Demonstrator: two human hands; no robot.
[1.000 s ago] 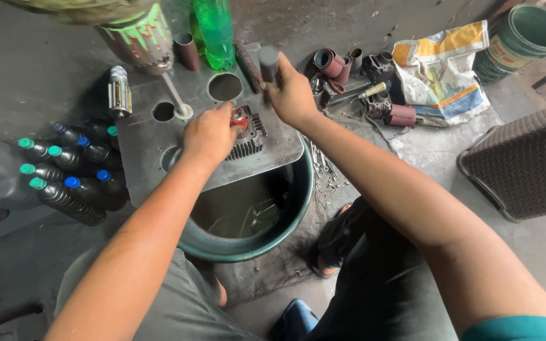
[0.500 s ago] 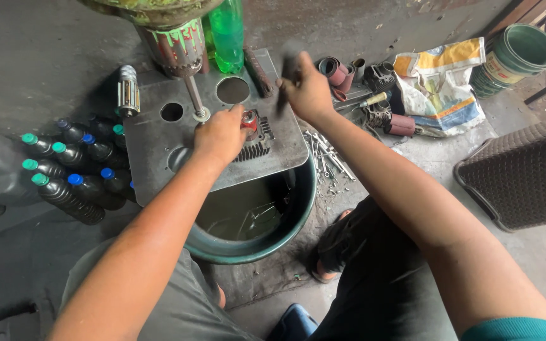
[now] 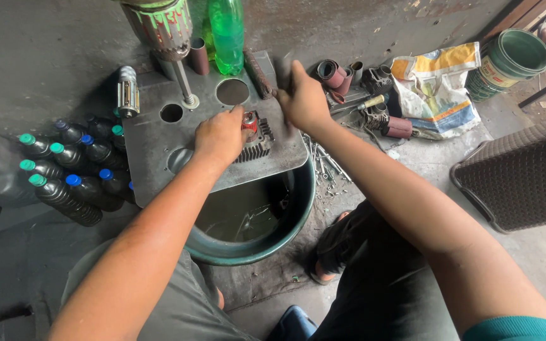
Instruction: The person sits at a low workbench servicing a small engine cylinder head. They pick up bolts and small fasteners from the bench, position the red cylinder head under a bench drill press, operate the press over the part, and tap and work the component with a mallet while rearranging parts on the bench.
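A finned grey metal engine part (image 3: 258,146) lies on a grey metal plate (image 3: 153,155) that has round holes in it. My left hand (image 3: 221,135) rests on the part and pinches a small red piece (image 3: 249,120) on top of it. My right hand (image 3: 304,101) is raised just right of the part, closed around a dark blurred tool (image 3: 282,65) that sticks up from the fist. The plate sits over a green tub (image 3: 298,208) holding dark liquid.
Several dark bottles (image 3: 64,167) with green and blue caps lie left of the plate. A green bottle (image 3: 227,35) and a rusty cylinder (image 3: 162,25) stand at the back. Metal parts (image 3: 374,113), a printed sack (image 3: 440,88), a green bucket (image 3: 507,60) and a woven basket (image 3: 526,170) are on the right.
My right hand has lifted from the plate's back edge with the dark tool. My left hand has stayed on the finned part.
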